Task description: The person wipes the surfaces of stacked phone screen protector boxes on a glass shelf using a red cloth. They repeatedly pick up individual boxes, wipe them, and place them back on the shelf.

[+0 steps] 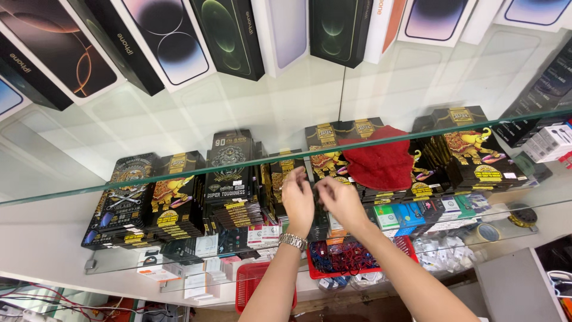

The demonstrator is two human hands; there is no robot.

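Observation:
My left hand (298, 201), with a metal watch on its wrist, and my right hand (341, 201) reach side by side into a row of flat black packs (319, 225) standing on a glass shelf. The fingertips of both hands are close together at the tops of the packs, below the front edge of the upper glass shelf (149, 176). I see only the backs of the hands, so their grip is hidden. More stacks of black and gold packs (173, 200) stand to the left, and others (476, 158) to the right.
A red cloth (381, 162) lies on the packs just right of my hands. Below are a red basket of cables (398, 245), another red basket (250, 285), a tape roll (490, 232) and small white boxes (554, 143). Phone boxes (167, 42) line the top.

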